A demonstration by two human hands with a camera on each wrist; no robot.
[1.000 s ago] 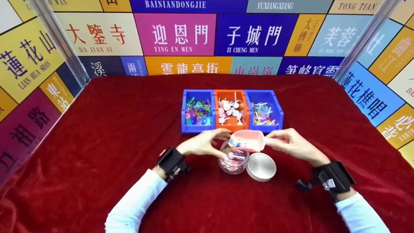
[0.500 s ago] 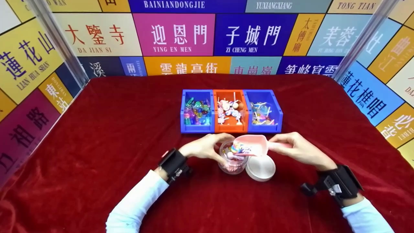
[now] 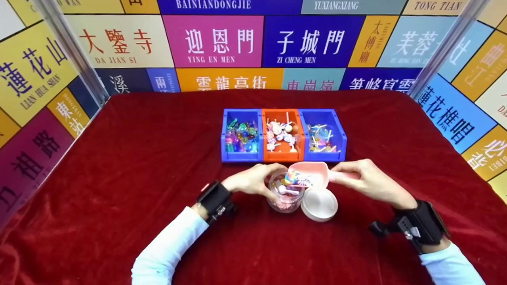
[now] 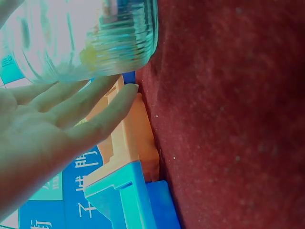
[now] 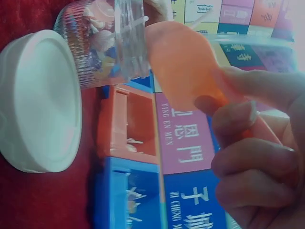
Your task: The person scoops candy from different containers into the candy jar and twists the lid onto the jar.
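Note:
My right hand point(image 3: 366, 180) grips the handle of a pink scoop point(image 3: 317, 171). Colourful swirled candies and white sticks lie in the scoop's bowl, whose front edge overlaps the mouth of a clear jar point(image 3: 286, 206). Inside the jar are lollipops and other candies. Around the jar's left side curves my left hand point(image 3: 253, 180), thumb in front and fingers behind. In the left wrist view those fingers point(image 4: 95, 107) run along the ribbed glass. The right wrist view shows the scoop point(image 5: 183, 62) tilted close at the jar's rim point(image 5: 133, 38).
A white round lid point(image 3: 320, 204) lies on the red cloth point(image 3: 237, 249) right beside the jar. Behind stand three joined bins: a blue one point(image 3: 241, 157) with coloured gems, an orange one point(image 3: 282, 157) with lollipops, and another blue one point(image 3: 341, 144) with stick candies.
The scoop and right hand have shifted slightly right, and the scoop's bowl now sits nearer the jar's mouth. My left hand has settled closer around the jar.

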